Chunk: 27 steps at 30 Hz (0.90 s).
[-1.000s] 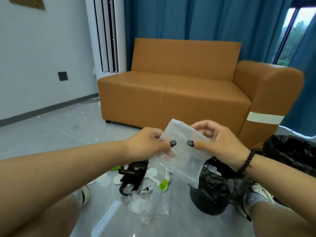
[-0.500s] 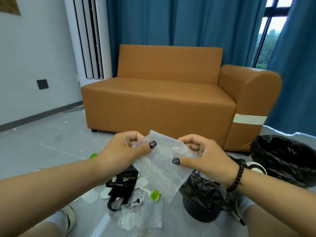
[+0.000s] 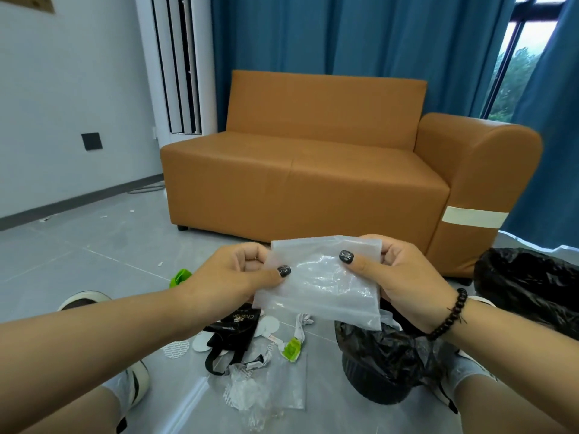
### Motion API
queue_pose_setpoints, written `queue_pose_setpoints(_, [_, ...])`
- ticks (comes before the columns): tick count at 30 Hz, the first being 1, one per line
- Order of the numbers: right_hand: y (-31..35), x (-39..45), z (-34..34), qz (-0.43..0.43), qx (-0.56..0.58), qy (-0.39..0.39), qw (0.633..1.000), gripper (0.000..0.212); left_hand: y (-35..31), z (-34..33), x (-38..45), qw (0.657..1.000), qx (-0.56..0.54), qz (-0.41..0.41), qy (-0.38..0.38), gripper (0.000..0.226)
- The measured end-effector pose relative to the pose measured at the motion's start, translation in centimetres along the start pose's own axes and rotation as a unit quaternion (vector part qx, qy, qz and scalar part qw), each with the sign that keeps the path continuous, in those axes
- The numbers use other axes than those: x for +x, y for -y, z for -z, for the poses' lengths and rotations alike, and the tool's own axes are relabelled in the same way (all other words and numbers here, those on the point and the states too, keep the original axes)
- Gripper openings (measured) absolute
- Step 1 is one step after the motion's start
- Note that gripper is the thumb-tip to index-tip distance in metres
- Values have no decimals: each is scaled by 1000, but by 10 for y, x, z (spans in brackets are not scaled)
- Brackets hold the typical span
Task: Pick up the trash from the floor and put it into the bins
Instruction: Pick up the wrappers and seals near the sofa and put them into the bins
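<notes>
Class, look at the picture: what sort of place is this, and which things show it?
Probably a living room: an orange sofa before blue curtains, with a tall standing air conditioner in the corner.

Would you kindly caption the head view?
Both hands, left and right, hold a clear plastic bag above a black-lined bin.

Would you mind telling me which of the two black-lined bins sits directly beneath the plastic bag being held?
The nearer, smaller bin, directly under the clear plastic bag; the other bin stands off to the right by the sofa's arm.
</notes>
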State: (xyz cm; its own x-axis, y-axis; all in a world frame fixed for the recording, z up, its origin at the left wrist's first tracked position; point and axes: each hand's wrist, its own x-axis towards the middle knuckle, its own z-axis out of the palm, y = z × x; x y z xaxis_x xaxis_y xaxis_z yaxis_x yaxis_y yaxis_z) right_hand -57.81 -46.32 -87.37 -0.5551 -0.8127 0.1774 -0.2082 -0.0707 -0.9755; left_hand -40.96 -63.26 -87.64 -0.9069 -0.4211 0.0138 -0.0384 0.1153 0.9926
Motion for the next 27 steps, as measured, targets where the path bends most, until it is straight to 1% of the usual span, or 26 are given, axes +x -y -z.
queue_pose_setpoints(2, [0, 1, -5, 11, -30, 2, 999, 39, -2, 0, -3, 1000, 6, -19, -4, 28])
queue_pose_setpoints(4, [1, 2, -10, 20, -63, 17, 998, 44, -4, 1, -5, 999, 8, -41, 2, 25])
queue_pose_setpoints(5, [2, 2, -12, 23, -75, 22, 997, 42, -4, 2, -4, 999, 10, -50, 3, 23])
queue_pose_setpoints(7, [2, 4, -13, 15, -73, 30, 997, 33, -7, 3, -6, 998, 9, -61, -3, 21])
queue_pose_setpoints(9, [2, 6, -14, 12, -61, 49, 997, 33, -7, 6, -5, 998, -15, -55, -15, 23])
queue_pose_setpoints(12, [1, 7, -17, -2, -6, 72, 997, 36, -7, 11, -2, 998, -43, -42, -31, 29])
queue_pose_setpoints(16, [6, 5, -20, -21, 43, 57, 997, 34, -7, 9, 1, 996, -51, -58, -41, 32])
queue_pose_setpoints(19, [4, 5, -17, -45, 90, 70, 992, 31, -7, 8, 3, 992, -57, -84, -69, 28])
queue_pose_setpoints(21, [3, 5, -12, -50, 90, 75, 992, 31, -6, 11, 4, 992, -57, -85, -77, 28])
queue_pose_setpoints(22, [2, 5, -9, -47, 83, 74, 993, 31, -7, 12, 4, 992, -56, -84, -76, 29])
queue_pose_setpoints(25, [5, 2, -6, -21, 46, 57, 997, 50, -7, 14, 2, 994, -35, -94, -46, 26])
queue_pose_setpoints(26, [4, 2, -5, -5, 31, 43, 999, 47, -7, 13, 1, 994, -25, -98, -34, 23])
queue_pose_setpoints(27, [5, 1, -5, 12, 18, 30, 999, 40, -7, 13, 0, 994, -17, -102, -24, 21])
